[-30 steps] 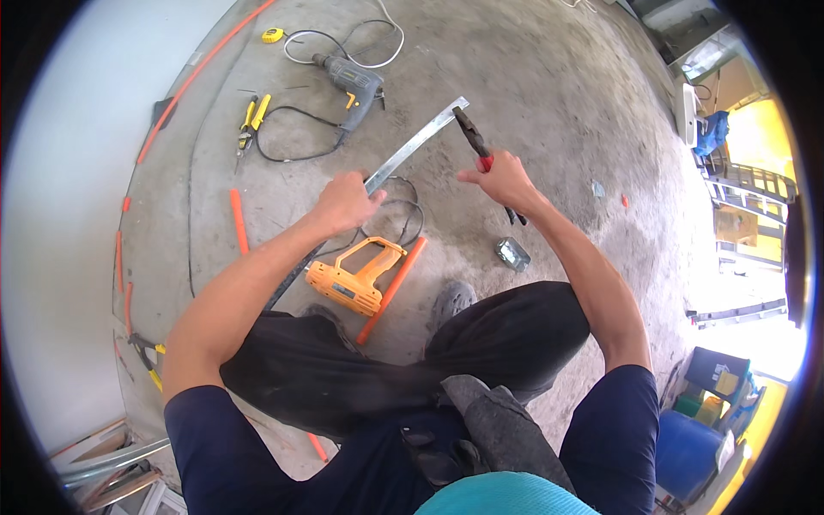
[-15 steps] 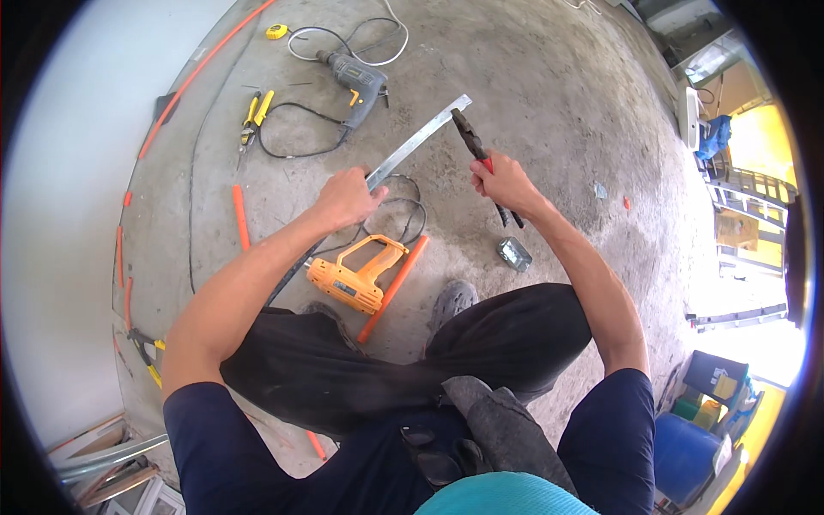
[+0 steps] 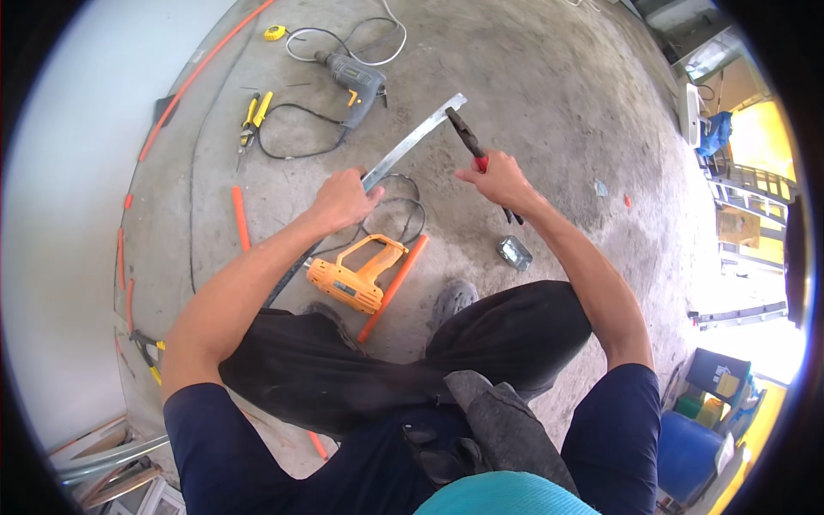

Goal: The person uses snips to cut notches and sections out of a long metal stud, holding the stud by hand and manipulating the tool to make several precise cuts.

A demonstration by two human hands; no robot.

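Note:
My left hand [image 3: 343, 199] is closed round a long, thin metal strip [image 3: 412, 142], which slants up and away to the right. Behind that hand a darker length runs back down beside my left knee. In my right hand [image 3: 499, 182] is a pair of pliers [image 3: 463, 133] with red on the grips and dark jaws. Those jaws meet the strip just short of its far end; whether they clamp it cannot be made out. Below my hands, an orange power tool [image 3: 348, 283] with a loop handle lies on the floor beside an orange tube [image 3: 393, 290].
Beyond lie a grey corded drill [image 3: 356, 77], yellow-handled pliers [image 3: 254, 120] and a yellow tape measure [image 3: 275, 33]. A small metal box [image 3: 514, 252] sits by my right foot. More orange tubing [image 3: 206, 60] follows the white wall at left. A ladder [image 3: 755, 184] and a blue drum [image 3: 687, 455] are at right.
The strip's far end and the pliers' jaws have shifted slightly left together. My right thumb now points further out from the grips. My left hand has hardly moved.

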